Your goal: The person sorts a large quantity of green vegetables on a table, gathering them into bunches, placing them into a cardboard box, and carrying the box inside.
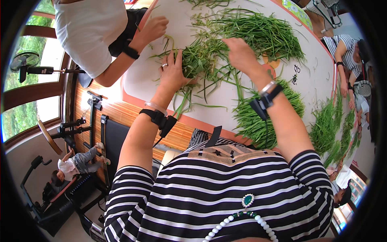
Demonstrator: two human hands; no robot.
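My left hand [173, 74] rests on the table against a loose, tangled heap of chive-like greens [197, 60]; its fingers are spread and a ring shows on one. Across the heap, my right hand [243, 56] is raised with the fingers curled and the index finger and thumb close together. Whatever it may pinch is too small to make out. A thick pile of long green chives [266, 34] lies beyond that hand. Closer to my body, a neater bundle of chives [268, 117] sits under my right forearm at the table's edge.
The white table [143, 78] has an orange-pink rim. At the far left a person in a white shirt [90, 36] reaches a hand over it. More greens [328, 125] lie on the right, near people in striped tops [344, 50]. Exercise equipment [76, 193] stands at the lower left.
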